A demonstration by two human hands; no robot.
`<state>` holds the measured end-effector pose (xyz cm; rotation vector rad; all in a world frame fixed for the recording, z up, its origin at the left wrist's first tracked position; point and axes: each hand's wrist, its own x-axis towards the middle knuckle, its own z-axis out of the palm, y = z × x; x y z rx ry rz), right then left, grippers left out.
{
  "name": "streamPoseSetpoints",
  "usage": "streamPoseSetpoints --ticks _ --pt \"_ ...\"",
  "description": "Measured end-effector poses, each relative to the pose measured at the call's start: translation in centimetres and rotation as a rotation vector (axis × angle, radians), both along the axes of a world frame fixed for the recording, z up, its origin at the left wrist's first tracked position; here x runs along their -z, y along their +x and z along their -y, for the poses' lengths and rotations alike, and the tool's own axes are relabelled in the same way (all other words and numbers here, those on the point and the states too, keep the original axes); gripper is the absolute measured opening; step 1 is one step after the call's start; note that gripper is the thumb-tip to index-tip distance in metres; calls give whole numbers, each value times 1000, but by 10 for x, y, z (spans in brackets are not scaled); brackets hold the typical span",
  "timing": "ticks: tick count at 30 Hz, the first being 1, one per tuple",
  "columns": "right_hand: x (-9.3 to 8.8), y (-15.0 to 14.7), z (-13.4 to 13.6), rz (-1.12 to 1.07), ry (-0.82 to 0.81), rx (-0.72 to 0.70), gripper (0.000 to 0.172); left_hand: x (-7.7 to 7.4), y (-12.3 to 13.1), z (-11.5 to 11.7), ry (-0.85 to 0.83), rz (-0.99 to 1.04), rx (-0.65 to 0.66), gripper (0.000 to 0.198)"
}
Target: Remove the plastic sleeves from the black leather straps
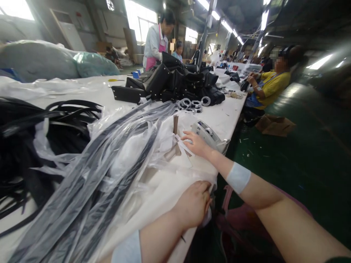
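Observation:
My right hand [196, 143] reaches over the table, its fingers stretched out and slightly apart at several thin white strips [184, 149]. The fingertips are at the strips; no firm grip on them shows. Just beyond this hand stands a grey-white machine [205, 132] that looks like a tape dispenser. My left hand [193, 202] rests at the table's near edge with its fingers curled over it; what they hold, if anything, is hidden. Left of both hands, long black straps [109, 160] lie in clear plastic wrapping.
Black bags [170, 78] are heaped farther back, with white rings [196, 104] before them. Loose black straps [68, 117] lie at left. A person in a yellow shirt [275, 87] sits at the right edge; another in a pink apron [155, 51] stands behind. A cardboard box [275, 125] is on the floor.

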<state>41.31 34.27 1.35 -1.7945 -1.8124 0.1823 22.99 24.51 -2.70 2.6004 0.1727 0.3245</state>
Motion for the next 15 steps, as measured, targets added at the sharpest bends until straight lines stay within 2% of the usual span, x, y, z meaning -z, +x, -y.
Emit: streamPoseSetpoints --ticks 2,4,6,7,9,10,12,13,15 --pt "-12 14 27 -103 186 45 20 -2 0 -1 3 0 1 27" --pt "-16 32 59 -159 405 145 21 -5 0 -2 -1 -22 5 27" --pt "-5 56 95 -206 610 325 25 -9 0 -2 -17 -55 13 26" --pt "8 69 114 -234 691 442 27 -11 0 -2 -26 -72 19 26" --pt "50 93 151 -290 741 729 33 -13 1 -2 -33 -101 23 27" --pt "77 103 170 -313 680 884 37 -14 2 -2 -31 -114 20 28" --pt "142 116 203 -351 430 1141 43 -12 3 -3 -16 -137 16 28" --pt "176 118 217 -370 282 1221 45 -11 3 -4 -5 -146 15 26" --pt "242 116 238 -407 25 1291 43 -7 -1 -7 25 -159 17 21"
